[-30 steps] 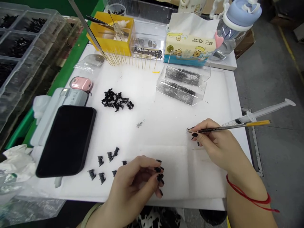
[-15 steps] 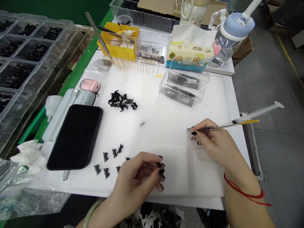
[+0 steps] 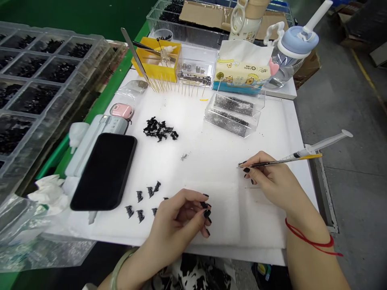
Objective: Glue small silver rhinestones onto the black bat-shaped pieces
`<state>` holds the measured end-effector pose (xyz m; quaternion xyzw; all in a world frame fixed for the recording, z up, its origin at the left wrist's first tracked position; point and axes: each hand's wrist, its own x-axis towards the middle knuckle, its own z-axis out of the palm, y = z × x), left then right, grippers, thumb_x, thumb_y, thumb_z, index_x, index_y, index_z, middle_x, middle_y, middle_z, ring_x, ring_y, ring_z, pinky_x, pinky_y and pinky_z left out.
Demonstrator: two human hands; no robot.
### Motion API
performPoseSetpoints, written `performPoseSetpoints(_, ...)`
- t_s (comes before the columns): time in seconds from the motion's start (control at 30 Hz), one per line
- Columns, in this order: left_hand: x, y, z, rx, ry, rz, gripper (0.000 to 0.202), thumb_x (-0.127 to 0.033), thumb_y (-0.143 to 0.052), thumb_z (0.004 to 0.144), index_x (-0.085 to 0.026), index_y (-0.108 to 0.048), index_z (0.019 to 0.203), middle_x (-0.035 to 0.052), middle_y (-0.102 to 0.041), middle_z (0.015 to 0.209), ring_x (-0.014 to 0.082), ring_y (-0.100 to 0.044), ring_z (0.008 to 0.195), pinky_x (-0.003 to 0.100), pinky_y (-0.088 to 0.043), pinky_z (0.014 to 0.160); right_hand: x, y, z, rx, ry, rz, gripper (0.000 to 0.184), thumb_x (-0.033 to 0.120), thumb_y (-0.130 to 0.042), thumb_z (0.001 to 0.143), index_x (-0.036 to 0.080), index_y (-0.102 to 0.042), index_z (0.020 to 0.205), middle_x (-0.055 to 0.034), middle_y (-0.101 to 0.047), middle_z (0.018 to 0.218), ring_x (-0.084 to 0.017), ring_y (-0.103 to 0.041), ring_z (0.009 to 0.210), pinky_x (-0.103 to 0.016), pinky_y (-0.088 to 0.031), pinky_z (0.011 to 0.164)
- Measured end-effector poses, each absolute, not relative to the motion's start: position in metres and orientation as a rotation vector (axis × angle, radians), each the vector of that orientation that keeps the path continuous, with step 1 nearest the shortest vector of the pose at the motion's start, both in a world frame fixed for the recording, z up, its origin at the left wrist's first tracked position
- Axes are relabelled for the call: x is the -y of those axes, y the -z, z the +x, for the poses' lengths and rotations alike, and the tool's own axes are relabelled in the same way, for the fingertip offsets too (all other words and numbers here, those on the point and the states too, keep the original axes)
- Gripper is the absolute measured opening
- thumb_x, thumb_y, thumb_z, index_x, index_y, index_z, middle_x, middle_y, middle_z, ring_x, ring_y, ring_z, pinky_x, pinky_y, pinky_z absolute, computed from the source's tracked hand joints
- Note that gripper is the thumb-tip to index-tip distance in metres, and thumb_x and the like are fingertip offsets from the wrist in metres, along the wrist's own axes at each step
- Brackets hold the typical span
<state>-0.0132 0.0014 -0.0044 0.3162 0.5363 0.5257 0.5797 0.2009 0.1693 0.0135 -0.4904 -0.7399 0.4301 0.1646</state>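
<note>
My left hand (image 3: 177,221) pinches a small black piece (image 3: 204,205) between thumb and fingertips, above the white mat's front part. My right hand (image 3: 273,181) holds a clear syringe (image 3: 325,144) together with a thin dark tool with a yellow end (image 3: 313,156), both tips pointing left. Beside my left hand lie several black bat-shaped pieces (image 3: 140,215), set apart from each other; my hand partly covers some. Farther back is a heap of similar black pieces (image 3: 159,129). Tiny silvery bits (image 3: 184,156) lie mid-mat.
A black phone (image 3: 104,173) lies at the left near a pink case (image 3: 121,110). At the back stand a yellow box (image 3: 157,64), upright thin sticks, a tissue pack (image 3: 243,68) and a bottle (image 3: 298,44). A clear tray (image 3: 232,114) holds dark strips. Compartment bins (image 3: 45,80) fill the left.
The view has shifted slightly, so the table's contents appear a little farther right on the left side. Both hands keep nearly the same pose and grip.
</note>
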Motion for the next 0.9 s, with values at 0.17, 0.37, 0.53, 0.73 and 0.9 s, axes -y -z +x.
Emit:
performPoseSetpoints(0.17,-0.0014,0.0048,-0.0119,-1.242,-1.247,0.733,0.016,-0.009,-0.066,0.097,-0.022,-0.072,0.106,-0.0031,-0.074,0.076,0.0119,-0.077,0.057,0.017,-0.063,0.06,-0.1699,-0.0127,0.1992,2.106,-1.219,-1.402,0.017,0.02,-0.052,0.088,0.022,-0.068,0.084,-0.0034,-0.07,0.079,-0.02,-0.07,0.065,-0.03,-0.047,0.054)
performPoseSetpoints(0.37,-0.002,0.0048,-0.0123,-1.234,-1.243,0.743,0.019,-0.009,-0.064,0.099,-0.024,-0.072,0.108,-0.0041,-0.074,0.074,0.0115,-0.078,0.061,0.017,-0.063,0.062,-0.1698,-0.0094,0.2004,2.085,-1.21,-1.459,0.018,0.026,-0.052,0.091,0.022,-0.069,0.086,-0.0038,-0.071,0.084,-0.021,-0.073,0.068,-0.031,-0.047,0.055)
performPoseSetpoints(0.53,-0.002,0.0044,-0.0122,-1.243,-1.241,0.738,0.019,-0.008,-0.064,0.098,-0.022,-0.072,0.108,-0.0036,-0.075,0.075,0.0113,-0.077,0.059,0.017,-0.063,0.061,-0.1691,-0.0089,0.2011,2.077,-1.218,-1.486,0.019,0.026,-0.053,0.091,0.022,-0.07,0.085,-0.0045,-0.072,0.088,-0.021,-0.073,0.068,-0.031,-0.047,0.056)
performPoseSetpoints(0.73,-0.0025,0.0033,-0.0127,-1.259,-1.235,0.746,0.016,-0.009,-0.065,0.098,-0.021,-0.072,0.107,-0.0029,-0.074,0.075,0.0125,-0.077,0.059,0.019,-0.064,0.062,-0.1702,-0.0092,0.2022,2.077,-1.242,-1.481,0.018,0.026,-0.054,0.092,0.022,-0.071,0.087,-0.0051,-0.073,0.09,-0.021,-0.073,0.07,-0.031,-0.049,0.058)
performPoseSetpoints(0.9,-0.0012,0.0034,-0.0122,-1.267,-1.227,0.755,0.016,-0.01,-0.064,0.098,-0.021,-0.072,0.107,-0.0029,-0.074,0.074,0.0131,-0.078,0.059,0.02,-0.066,0.064,-0.1703,-0.008,0.2044,2.078,-1.251,-1.479,0.019,0.028,-0.055,0.092,0.022,-0.073,0.088,-0.0062,-0.074,0.093,-0.021,-0.072,0.072,-0.033,-0.052,0.061)
